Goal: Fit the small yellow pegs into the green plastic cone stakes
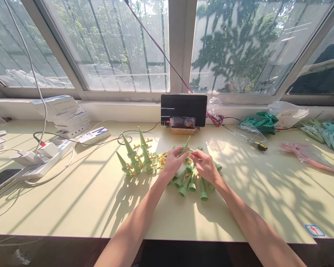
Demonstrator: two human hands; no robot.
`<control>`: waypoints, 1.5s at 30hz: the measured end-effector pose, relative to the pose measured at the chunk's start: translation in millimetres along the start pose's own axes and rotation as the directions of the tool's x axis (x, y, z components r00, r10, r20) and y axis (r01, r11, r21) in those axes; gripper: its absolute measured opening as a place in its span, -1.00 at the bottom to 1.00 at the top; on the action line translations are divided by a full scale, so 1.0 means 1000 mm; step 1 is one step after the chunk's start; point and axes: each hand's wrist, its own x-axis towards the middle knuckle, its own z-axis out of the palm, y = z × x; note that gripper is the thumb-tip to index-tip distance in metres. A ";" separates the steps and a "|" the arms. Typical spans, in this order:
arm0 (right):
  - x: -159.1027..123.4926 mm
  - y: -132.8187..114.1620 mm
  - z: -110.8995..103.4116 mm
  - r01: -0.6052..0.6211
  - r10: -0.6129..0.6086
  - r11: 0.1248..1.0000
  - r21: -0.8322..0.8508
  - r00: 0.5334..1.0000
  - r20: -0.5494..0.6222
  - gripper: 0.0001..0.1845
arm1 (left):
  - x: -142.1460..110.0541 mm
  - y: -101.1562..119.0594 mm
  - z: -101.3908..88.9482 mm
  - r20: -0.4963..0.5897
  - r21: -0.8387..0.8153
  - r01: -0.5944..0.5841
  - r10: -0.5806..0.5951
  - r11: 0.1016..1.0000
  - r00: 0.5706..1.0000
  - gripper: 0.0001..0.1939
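My left hand [173,160] is closed round a pale green cone [186,144], whose tip points up and slightly right. Close beside it, my right hand [205,163] has its fingers pinched together near the cone's side; whatever is between them is too small to make out. Below and around both hands lies a pile of loose green cones [192,184], several with their hollow round ends facing me. Small yellow pieces [163,158] lie by my left hand, partly hidden by it. Further left, several green cones [147,160] stand upright with yellow pegs sticking out sideways.
A dark tablet [183,105] with a phone [182,122] before it stands at the back. To the left are a power strip [48,157], cables and white boxes [68,115]. Bagged green pieces [260,123], a yellow-black cutter [261,146] and a pink bagged item [306,155] lie right.
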 end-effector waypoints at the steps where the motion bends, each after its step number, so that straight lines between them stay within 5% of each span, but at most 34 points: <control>1: 0.000 0.000 0.000 -0.002 0.002 1.000 -0.003 1.000 0.003 -0.73 | 0.000 0.000 0.000 0.003 0.000 -0.005 0.005 1.000 1.000 -0.69; 16: -0.001 -0.005 -0.002 -0.042 0.041 0.998 0.040 0.999 0.018 -0.69 | 0.000 -0.002 -0.002 0.051 -0.105 -0.001 0.006 0.994 0.999 -0.66; 26: -0.001 -0.004 0.001 0.002 -0.002 1.000 -0.012 1.000 -0.027 -0.69 | 0.002 -0.003 -0.003 0.104 -0.255 0.110 -0.086 0.961 0.991 -0.55; 45: -0.001 -0.005 0.003 0.034 -0.034 0.999 -0.029 0.999 -0.013 -0.67 | 0.001 -0.002 0.000 0.053 -0.310 0.116 -0.105 0.944 0.993 -0.60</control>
